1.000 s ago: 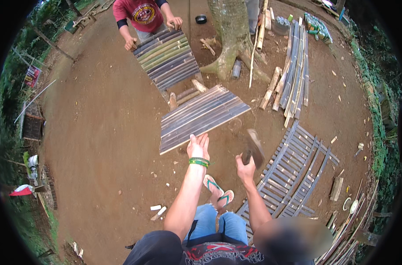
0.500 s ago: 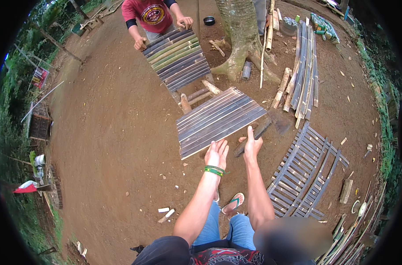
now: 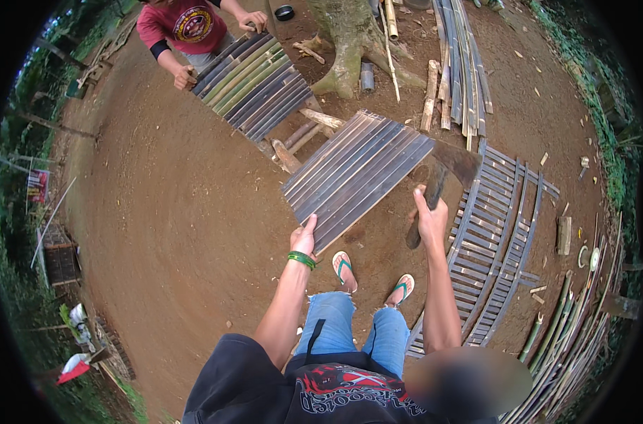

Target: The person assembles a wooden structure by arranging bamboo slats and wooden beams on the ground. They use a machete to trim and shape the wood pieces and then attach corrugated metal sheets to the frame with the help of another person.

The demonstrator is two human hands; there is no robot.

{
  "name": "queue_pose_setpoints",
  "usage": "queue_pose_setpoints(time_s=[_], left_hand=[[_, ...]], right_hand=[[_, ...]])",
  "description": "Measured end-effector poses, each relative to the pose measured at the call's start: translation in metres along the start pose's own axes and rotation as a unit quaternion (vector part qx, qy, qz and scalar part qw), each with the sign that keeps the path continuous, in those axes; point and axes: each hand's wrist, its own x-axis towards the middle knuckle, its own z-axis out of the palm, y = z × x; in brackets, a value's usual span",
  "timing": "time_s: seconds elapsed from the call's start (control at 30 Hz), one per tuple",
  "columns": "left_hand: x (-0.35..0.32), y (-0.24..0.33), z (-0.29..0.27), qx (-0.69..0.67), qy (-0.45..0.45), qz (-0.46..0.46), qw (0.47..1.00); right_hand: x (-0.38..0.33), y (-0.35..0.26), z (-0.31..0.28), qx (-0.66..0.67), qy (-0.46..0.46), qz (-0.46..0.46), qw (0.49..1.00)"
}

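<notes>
A reclining chair of split bamboo has a flat slatted seat (image 3: 360, 173) close to me and a sloping slatted backrest (image 3: 254, 88) beyond it. My left hand (image 3: 303, 237) grips the seat's near left corner, thumb on top; its fingers are partly hidden underneath. Beside the seat's right edge, my right hand (image 3: 433, 215) is closed round a thick dark wooden stick (image 3: 429, 201). A broad dark brown shape lies past the stick's upper end; I cannot tell whether they are joined. Rough wooden poles (image 3: 287, 157) show where seat and backrest meet.
A person (image 3: 191, 32) at the far left holds the top of the backrest with both hands. A slatted bamboo frame (image 3: 485, 244) lies on the right. Long split bamboo strips (image 3: 464, 67) lie beside a tree trunk (image 3: 346, 53). Thin bamboo poles (image 3: 569, 346) are piled at lower right.
The seat has turned, its near left edge swinging closer to me. My left hand went from flat fingers at the front edge to gripping the corner. My view has shifted too.
</notes>
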Motion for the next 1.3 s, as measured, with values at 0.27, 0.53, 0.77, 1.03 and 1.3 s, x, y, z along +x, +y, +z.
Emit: queue_pose_setpoints(time_s=[0.27,0.53,0.77,1.03,1.3], left_hand=[[-0.002,-0.005,-0.002,-0.053,-0.029,-0.015,0.998],[0.031,-0.024,-0.010,-0.052,-0.021,0.020,0.998],[0.046,-0.047,-0.022,-0.058,0.028,0.022,0.998],[0.076,-0.049,-0.029,-0.029,0.104,0.042,0.993],[0.059,-0.037,0.004,0.025,0.093,0.031,0.995]], right_hand=[[-0.206,0.091,0.058,0.085,0.061,0.028,0.994],[-0.219,0.116,0.080,0.199,0.077,0.046,0.976],[-0.226,0.160,0.073,0.045,0.006,0.084,0.995],[-0.176,0.159,0.055,-0.096,-0.018,0.089,0.991],[-0.017,0.206,0.041,0.037,0.069,0.093,0.993]])
